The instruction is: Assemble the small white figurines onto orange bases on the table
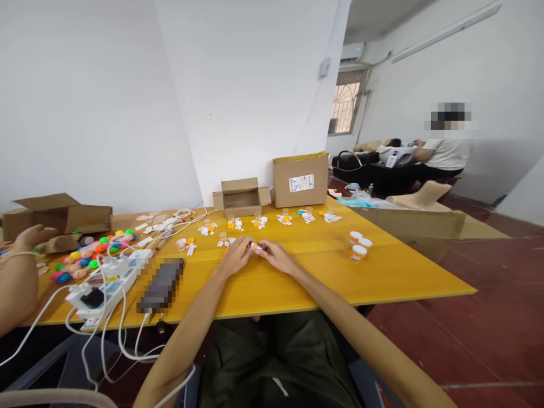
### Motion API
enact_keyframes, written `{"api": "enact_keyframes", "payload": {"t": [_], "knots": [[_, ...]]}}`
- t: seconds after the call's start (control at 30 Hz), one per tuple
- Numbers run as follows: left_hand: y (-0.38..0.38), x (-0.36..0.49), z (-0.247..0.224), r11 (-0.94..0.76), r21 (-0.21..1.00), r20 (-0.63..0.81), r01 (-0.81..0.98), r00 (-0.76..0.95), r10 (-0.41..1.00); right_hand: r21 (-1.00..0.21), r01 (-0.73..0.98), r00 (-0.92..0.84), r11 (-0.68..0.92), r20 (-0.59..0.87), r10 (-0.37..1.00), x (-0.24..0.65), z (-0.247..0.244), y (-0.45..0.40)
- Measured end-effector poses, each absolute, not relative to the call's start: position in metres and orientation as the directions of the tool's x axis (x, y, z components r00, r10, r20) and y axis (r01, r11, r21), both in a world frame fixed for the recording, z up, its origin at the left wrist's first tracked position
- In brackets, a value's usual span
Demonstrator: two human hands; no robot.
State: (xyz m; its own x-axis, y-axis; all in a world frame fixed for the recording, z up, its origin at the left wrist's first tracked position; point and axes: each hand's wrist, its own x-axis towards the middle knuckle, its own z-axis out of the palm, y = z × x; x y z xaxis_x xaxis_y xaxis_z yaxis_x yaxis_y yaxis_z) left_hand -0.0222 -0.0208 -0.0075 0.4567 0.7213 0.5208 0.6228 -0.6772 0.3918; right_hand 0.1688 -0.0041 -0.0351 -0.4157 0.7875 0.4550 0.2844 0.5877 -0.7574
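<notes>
My left hand point(236, 256) and my right hand point(277, 257) meet over the table, fingertips closed together around a small white-and-orange part point(255, 246). The fingers hide much of it, so its exact kind is unclear. Just beyond my left hand lie small white pieces and a clear cup point(223, 237). Further back, clear cups stand among groups of flat white pieces and orange discs point(286, 219); one group has a teal disc point(301, 212). To the right of my hands stand three small jars with white lids point(364, 243) and orange rims.
A power strip point(127, 271) with tangled white cables and a dark phone point(161, 285) lie left. Another person's hand point(32, 238) is near colourful pieces point(102, 247). An open carton point(242, 203) and a larger box point(300, 182) stand behind. A person point(448, 148) sits far right.
</notes>
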Motion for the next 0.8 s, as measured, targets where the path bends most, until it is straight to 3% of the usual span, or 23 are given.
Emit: {"api": "enact_keyframes", "payload": {"t": [0.8], "knots": [[-0.0206,-0.0223,-0.0084,-0.661,0.429,0.500,0.616,0.448,0.741,-0.801,0.248,-0.404,0.544,0.425,0.810,0.1704,-0.0392,0.0015]]}}
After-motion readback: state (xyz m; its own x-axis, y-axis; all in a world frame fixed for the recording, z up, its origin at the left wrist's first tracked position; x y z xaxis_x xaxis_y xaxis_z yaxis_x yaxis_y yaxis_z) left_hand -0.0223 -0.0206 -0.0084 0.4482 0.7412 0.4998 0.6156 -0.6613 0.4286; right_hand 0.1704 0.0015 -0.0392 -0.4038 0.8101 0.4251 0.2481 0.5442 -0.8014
